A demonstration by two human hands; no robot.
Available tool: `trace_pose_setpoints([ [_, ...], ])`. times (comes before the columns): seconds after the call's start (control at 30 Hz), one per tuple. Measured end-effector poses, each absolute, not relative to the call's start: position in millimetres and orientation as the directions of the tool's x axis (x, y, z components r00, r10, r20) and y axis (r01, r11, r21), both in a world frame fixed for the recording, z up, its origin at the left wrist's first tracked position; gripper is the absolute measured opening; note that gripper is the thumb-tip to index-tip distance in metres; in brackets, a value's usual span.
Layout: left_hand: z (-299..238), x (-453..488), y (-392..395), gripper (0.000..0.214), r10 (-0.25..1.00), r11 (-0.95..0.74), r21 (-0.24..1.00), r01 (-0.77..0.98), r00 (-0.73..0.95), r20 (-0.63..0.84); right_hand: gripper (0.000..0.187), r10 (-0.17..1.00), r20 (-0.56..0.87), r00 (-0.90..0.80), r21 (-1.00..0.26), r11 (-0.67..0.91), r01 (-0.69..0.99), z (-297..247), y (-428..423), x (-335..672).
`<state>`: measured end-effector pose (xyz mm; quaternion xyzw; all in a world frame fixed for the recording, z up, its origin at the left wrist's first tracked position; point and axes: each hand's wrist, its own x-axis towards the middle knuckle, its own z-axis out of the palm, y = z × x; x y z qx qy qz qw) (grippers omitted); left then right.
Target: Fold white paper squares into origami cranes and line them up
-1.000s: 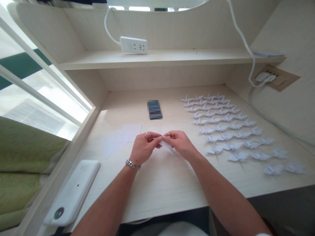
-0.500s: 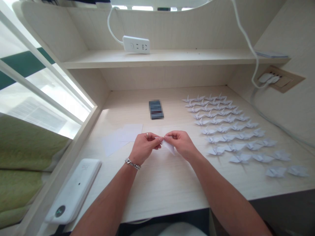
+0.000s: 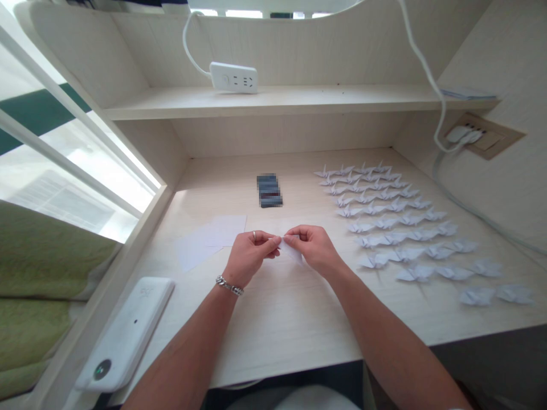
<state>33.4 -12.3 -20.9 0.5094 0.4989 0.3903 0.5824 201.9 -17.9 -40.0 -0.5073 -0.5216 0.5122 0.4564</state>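
White paper piece (image 3: pixel 293 251), small, partly folded: held just above the desk (image 3: pixel 277 330) at centre frame, between both hands.
Left hand (image 3: pixel 250 255): thumb and fingers closed on the paper's left tip; one ring (image 3: pixel 254 234), one chain bracelet (image 3: pixel 229 285).
Right hand (image 3: pixel 315 249): thumb and forefinger pinched on the same tip from the other side, rest of the paper hanging below the palm.
Handling note, by judgement: thin sheet, easily torn or skewed; best pinched close to the crease, edges lined up before pressing, pressure run along the fold, not across it.

Count:
- Folded paper cranes (image 3: pixel 397 222), right half of desk, laid in about eight slanting rows: upward of thirty; exact tally not readable at the far rows.
- Flat paper sheets (image 3: pixel 213 239), left of the hands: two, overlapping.
- Dark blurred item (image 3: pixel 269 191), upper centre of desk: one.
- White flat device (image 3: pixel 123 336), lower left: one.
- Power strip (image 3: pixel 233 77), on shelf, upper centre: one.
- Wall socket (image 3: pixel 482 136), upper right, plugs in it: one.
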Motion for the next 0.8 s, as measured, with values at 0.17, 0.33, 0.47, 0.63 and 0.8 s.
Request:
trace_pose_setpoints([
  [0.17, -18.8, 33.1, -12.3, 0.027, 0.970, 0.143, 0.986, 0.082, 0.184, -0.156, 0.018, 0.998, -0.027, -0.063, -0.997, -0.022, 0.078, -38.0, -18.3, 203.1],
  [0.33, -15.3, 31.7, -12.5, 0.024, 0.967, 0.113, 0.989, 0.098, 0.218, -0.132, 0.018, 0.998, -0.030, -0.062, -0.997, -0.026, 0.069, -36.6, -18.0, 203.3],
  [0.47, -14.8, 29.6, -11.4, 0.027, 0.950, 0.172, 0.984, 0.055, 0.255, -0.181, 0.018, 0.998, -0.037, -0.056, -0.998, -0.035, 0.045, -37.7, -17.6, 204.4],
  [0.63, -14.3, 29.2, -10.6, 0.026, 0.961, 0.164, 0.977, 0.133, 0.200, -0.189, 0.018, 0.997, -0.042, -0.068, -0.997, -0.037, 0.065, -38.8, -17.4, 204.6],
  [0.8, -14.4, 30.2, -10.3, 0.020, 0.964, 0.129, 0.982, 0.139, 0.213, -0.157, 0.019, 0.995, -0.066, -0.077, -0.996, -0.062, 0.056, -39.2, -17.7, 204.4],
])
